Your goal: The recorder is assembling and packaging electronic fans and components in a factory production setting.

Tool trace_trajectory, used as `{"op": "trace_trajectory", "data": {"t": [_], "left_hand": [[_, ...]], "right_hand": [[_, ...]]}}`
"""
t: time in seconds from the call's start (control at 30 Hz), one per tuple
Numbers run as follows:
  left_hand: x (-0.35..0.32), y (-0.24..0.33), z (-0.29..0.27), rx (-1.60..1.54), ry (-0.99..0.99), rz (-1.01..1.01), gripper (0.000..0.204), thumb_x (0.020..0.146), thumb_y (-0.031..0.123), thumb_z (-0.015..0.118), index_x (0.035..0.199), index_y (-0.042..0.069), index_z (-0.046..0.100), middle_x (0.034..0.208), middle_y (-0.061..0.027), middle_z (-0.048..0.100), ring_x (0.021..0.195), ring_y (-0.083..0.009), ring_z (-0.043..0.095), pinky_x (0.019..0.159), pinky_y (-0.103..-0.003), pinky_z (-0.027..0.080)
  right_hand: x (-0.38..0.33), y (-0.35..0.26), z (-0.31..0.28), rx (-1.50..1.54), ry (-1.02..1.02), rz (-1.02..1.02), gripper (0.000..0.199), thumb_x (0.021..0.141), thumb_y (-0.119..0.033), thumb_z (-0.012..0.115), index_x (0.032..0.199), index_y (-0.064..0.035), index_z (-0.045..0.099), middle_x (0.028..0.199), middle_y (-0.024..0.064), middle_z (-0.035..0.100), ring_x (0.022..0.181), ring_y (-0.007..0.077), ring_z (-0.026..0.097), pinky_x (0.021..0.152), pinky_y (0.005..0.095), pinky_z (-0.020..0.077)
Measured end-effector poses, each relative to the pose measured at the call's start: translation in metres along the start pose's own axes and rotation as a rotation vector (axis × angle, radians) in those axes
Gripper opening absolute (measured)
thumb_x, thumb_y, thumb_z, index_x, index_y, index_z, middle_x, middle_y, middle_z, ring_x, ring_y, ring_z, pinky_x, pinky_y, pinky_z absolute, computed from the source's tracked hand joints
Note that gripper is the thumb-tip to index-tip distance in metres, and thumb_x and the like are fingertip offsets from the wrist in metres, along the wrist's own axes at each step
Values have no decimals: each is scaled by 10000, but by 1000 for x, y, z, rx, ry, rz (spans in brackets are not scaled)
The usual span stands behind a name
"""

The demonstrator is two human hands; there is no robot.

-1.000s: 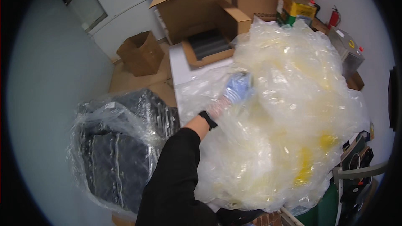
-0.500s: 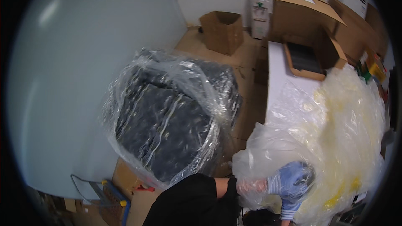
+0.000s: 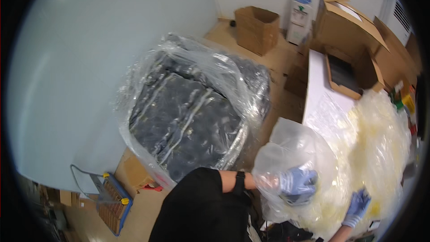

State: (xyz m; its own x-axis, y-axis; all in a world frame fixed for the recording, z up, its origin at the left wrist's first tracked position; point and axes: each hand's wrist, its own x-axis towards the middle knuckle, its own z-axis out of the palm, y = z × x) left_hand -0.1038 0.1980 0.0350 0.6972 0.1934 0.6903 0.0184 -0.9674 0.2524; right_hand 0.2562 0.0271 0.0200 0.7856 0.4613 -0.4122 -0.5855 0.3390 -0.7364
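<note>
My left hand, in a blue knit glove with a striped cuff, is inside a clear plastic bag. The bag reaches back over the wrist. Its fingers curl down over something dark beneath them, too blurred by the film to name. To its right, my right hand wears a similar glove. With fingers stretched forward and apart, it lies against a heap of crumpled clear plastic that shows yellow patches.
Left of the table stands a large plastic-wrapped bundle of dark-grey pieces. An open carton and a water dispenser are behind. A shallow box sits on the table; a blue-framed cart is lower left.
The view has turned a little. My right hand, mostly hidden below the left before, has moved right onto the plastic heap. My left hand has shifted left with the bag around it.
</note>
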Motion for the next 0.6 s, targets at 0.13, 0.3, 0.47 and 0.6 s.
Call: {"op": "trace_trajectory", "data": {"t": [0.13, 0.3, 0.47, 0.6], "left_hand": [[-34, 36, 107, -827, 325, -566, 254, 748, 157, 612, 968, 32, 594, 913, -173, 567, 803, -336, 577, 664, -420, 481], [7, 24, 29, -1173, -51, -378, 280, 818, 200, 589, 1042, 33, 597, 924, -158, 592, 835, -323, 584, 731, -386, 479], [56, 29, -8, -480, -555, -151, 348, 821, 210, 597, 1113, 27, 552, 989, -141, 602, 873, -262, 602, 751, -353, 493], [34, 18, 14, -652, -162, -311, 270, 746, 227, 661, 938, 49, 595, 786, -126, 605, 784, -319, 579, 696, -378, 469]], "right_hand": [[-40, 66, 16, -666, -663, 214, 607, 948, -512, 294, 1441, -161, 236, 1337, 62, 434, 1086, 237, 512, 874, 402, 468], [-69, 83, 61, -1131, -745, 33, 315, 886, -275, 578, 1058, -15, 620, 854, 18, 610, 713, 56, 529, 594, 201, 424], [-48, 45, 69, -1006, -266, -76, 271, 851, -243, 637, 972, -1, 635, 678, -11, 586, 522, 84, 504, 493, 220, 426], [46, -58, 34, 193, -210, -39, 212, 897, -209, 525, 709, -121, 483, 614, -28, 447, 531, 73, 448, 484, 226, 434]]}}
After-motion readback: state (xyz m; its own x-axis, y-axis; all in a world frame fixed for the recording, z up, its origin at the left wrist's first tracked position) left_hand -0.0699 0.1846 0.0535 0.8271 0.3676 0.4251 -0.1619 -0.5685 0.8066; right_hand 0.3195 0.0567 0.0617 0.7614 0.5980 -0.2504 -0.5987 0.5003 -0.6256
